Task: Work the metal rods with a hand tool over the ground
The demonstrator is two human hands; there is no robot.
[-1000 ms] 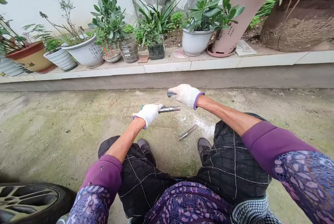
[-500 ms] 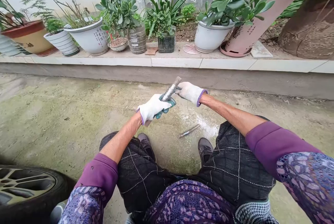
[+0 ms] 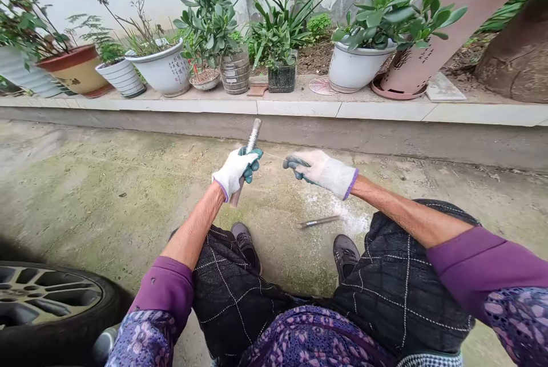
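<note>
My left hand (image 3: 236,172), in a white glove with green-coated fingers, is closed around a stick (image 3: 254,135) wound with silvery wire. The stick leans slightly to the right, and its bare lower end shows beneath my fist. A thin pale wire (image 3: 274,156) runs from the winding across to my right hand (image 3: 321,168). That hand wears a matching glove, and its fingertips pinch the strand's end. On the concrete below lies a second, thinner stick (image 3: 320,222) with a silvery band, apart from both hands.
White powder or crumbs (image 3: 358,221) are scattered by the fallen stick. My shoes (image 3: 346,255) stand either side of it. A car wheel (image 3: 47,304) is close at lower left. Ahead, a low tiled ledge (image 3: 299,108) carries potted plants, including a white pot (image 3: 359,67).
My hands have moved apart, drawing a length of wire out between them. The wound stick has shifted left and turned more upright. The view has shifted slightly.
</note>
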